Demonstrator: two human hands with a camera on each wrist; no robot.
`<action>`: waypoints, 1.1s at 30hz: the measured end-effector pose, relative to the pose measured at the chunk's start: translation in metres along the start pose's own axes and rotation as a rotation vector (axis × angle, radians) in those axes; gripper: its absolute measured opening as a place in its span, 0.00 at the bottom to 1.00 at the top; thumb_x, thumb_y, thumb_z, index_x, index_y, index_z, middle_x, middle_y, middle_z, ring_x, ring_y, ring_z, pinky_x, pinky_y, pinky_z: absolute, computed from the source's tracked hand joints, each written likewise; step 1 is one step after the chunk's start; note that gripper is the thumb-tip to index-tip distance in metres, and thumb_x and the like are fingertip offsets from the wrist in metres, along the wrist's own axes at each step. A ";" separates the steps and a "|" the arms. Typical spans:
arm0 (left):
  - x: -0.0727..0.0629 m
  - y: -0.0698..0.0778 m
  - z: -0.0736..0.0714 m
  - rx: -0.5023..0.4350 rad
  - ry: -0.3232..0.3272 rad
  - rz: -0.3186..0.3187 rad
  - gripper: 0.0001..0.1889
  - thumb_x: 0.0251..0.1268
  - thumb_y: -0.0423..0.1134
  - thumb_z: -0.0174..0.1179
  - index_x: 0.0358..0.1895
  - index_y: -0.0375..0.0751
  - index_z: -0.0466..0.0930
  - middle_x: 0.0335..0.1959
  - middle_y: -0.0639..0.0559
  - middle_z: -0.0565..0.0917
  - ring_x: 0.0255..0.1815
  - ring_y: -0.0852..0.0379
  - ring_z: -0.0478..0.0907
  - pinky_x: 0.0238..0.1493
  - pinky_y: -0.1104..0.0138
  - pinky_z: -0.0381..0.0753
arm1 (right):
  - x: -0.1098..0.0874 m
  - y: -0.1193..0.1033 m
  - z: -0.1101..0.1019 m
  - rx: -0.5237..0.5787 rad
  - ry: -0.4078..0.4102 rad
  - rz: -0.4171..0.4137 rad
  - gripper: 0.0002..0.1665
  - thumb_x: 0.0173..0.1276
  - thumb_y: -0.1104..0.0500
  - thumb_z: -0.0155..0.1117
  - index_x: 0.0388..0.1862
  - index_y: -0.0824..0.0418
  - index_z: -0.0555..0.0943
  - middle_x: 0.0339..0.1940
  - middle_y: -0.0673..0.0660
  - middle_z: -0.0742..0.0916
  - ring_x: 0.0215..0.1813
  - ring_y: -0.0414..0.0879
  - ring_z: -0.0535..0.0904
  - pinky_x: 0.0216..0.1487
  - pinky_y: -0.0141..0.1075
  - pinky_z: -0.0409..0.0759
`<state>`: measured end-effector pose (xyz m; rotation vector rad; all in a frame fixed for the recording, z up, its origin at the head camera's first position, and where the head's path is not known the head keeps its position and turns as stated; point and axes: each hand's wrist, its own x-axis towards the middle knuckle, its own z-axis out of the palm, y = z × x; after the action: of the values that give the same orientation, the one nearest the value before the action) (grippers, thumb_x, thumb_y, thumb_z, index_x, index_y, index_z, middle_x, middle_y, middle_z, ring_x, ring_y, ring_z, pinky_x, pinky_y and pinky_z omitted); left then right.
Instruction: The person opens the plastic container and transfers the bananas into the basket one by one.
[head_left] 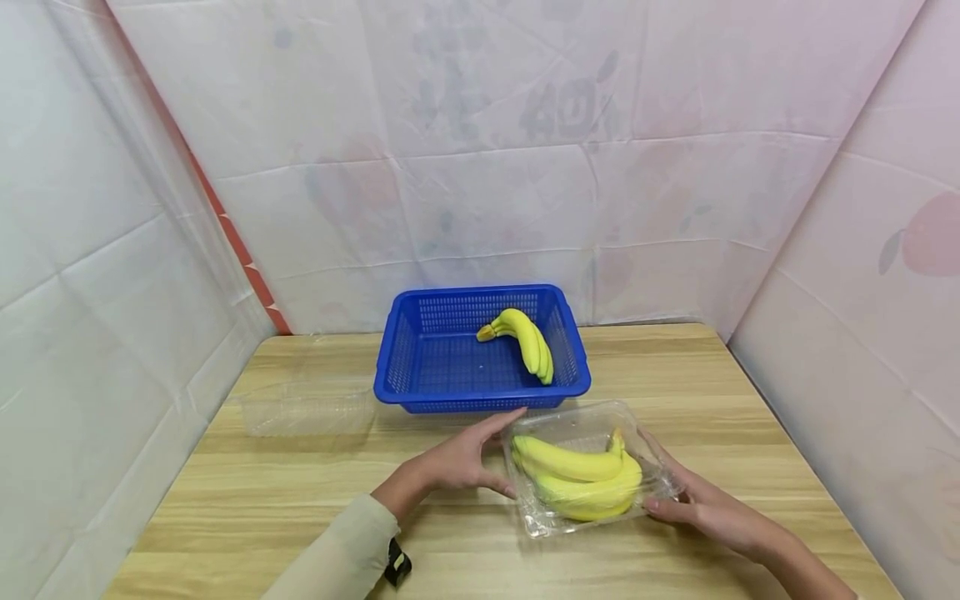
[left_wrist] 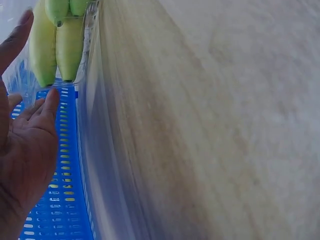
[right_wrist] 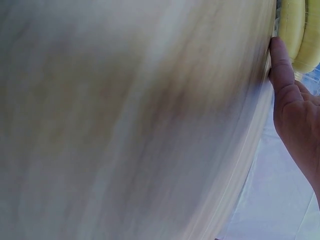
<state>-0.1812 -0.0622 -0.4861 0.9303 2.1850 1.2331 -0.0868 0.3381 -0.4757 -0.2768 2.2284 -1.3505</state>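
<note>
In the head view, a clear plastic box (head_left: 538, 527) with a bunch of yellow bananas (head_left: 592, 493) inside is at the front right of the table. My right hand (head_left: 701, 500) holds the box by its right side, thumb at the near corner and the other fingers largely hidden behind it. At the box's left side is my left hand (head_left: 459, 457), thumb and fingers spread apart; whether they touch the plastic is hard to tell. The left wrist view shows this hand's spread fingers (left_wrist: 49, 102) close to the banana tips. Bananas (right_wrist: 294, 30) appear beyond my right thumb in the right wrist view.
Behind the box stands a blue plastic basket (head_left: 386, 367) with another bunch of bananas (head_left: 528, 343) in its right part. A second clear plastic container (head_left: 303, 412) sits on the wooden table (head_left: 247, 517) at the left. Fabric walls (head_left: 480, 192) surround the table's back and sides.
</note>
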 end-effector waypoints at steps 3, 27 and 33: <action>0.001 -0.002 0.002 -0.058 0.004 -0.009 0.59 0.59 0.43 0.81 0.88 0.54 0.50 0.89 0.55 0.58 0.87 0.48 0.60 0.85 0.56 0.65 | -0.001 0.002 0.000 -0.016 0.009 -0.004 0.57 0.83 0.50 0.58 0.90 0.39 0.28 0.91 0.65 0.35 0.87 0.76 0.29 0.72 0.83 0.34; 0.020 0.002 0.027 -0.142 0.351 -0.055 0.20 0.87 0.50 0.51 0.59 0.42 0.88 0.49 0.44 0.92 0.40 0.64 0.79 0.46 0.71 0.80 | -0.005 -0.005 0.000 -0.210 0.087 -0.173 0.56 0.80 0.52 0.64 0.92 0.51 0.39 0.87 0.75 0.58 0.81 0.32 0.60 0.63 0.74 0.78; 0.025 0.002 0.032 -0.030 0.430 -0.044 0.19 0.86 0.50 0.52 0.51 0.43 0.91 0.45 0.49 0.94 0.41 0.65 0.83 0.48 0.70 0.83 | -0.005 -0.011 -0.002 -0.314 0.148 -0.156 0.54 0.78 0.48 0.67 0.91 0.54 0.48 0.86 0.74 0.63 0.81 0.64 0.69 0.58 0.37 0.87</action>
<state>-0.1757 -0.0255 -0.5021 0.6426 2.4838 1.5551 -0.0844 0.3364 -0.4638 -0.4845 2.5900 -1.1227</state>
